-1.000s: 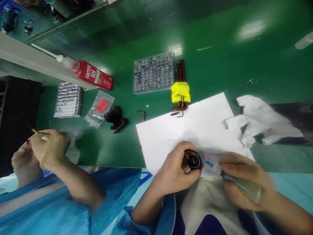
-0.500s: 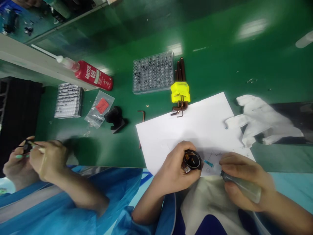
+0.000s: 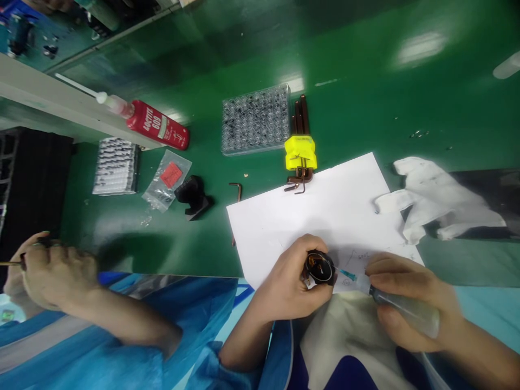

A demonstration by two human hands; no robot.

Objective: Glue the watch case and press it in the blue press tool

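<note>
Here, round black part [image 3: 319, 267] in left hand [image 3: 290, 287], syringe [image 3: 400, 309] in right hand [image 3: 410, 300]

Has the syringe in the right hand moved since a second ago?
Barely. The syringe in the right hand edged slightly right and down against the white paper; its tip stays at the black part.

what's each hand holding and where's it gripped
The left hand grips a small round black part by its rim, between thumb and fingers. The right hand holds a clear syringe-like dispenser with a blue tip around its barrel.
</note>
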